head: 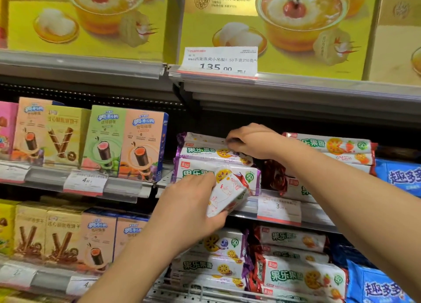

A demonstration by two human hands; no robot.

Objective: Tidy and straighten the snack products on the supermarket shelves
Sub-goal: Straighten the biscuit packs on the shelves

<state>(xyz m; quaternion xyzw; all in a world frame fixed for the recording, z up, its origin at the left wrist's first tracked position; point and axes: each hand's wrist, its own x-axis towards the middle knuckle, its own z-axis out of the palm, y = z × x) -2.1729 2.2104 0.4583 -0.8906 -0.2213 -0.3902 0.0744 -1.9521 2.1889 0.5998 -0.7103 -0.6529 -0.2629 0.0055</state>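
The left hand point(193, 202) grips a white biscuit pack point(227, 195) with red trim, its long axis tilted, upper end toward the purple-edged stack point(216, 163), held just in front of that stack. Atop the stack, the right hand point(252, 140) curls its fingers on the uppermost pack point(202, 140), which lies lengthwise along the shelf.

**Both hands at the purple biscuit packs**

The left hand point(190, 208) grips a white biscuit pack point(227, 194), tilted, in front of the middle shelf rail point(127, 185). The right hand point(250, 140) rests its curled fingers on the top purple-edged pack point(205, 146) of a two-high stack; the lower pack point(200, 169) lies beneath. Red-edged packs point(330, 146) sit just right, blue packs point(401, 176) beyond. Upright wafer-roll boxes point(125, 143) stand left. A price tag point(219, 61) reading 135.00 hangs below yellow gift boxes point(273, 29).
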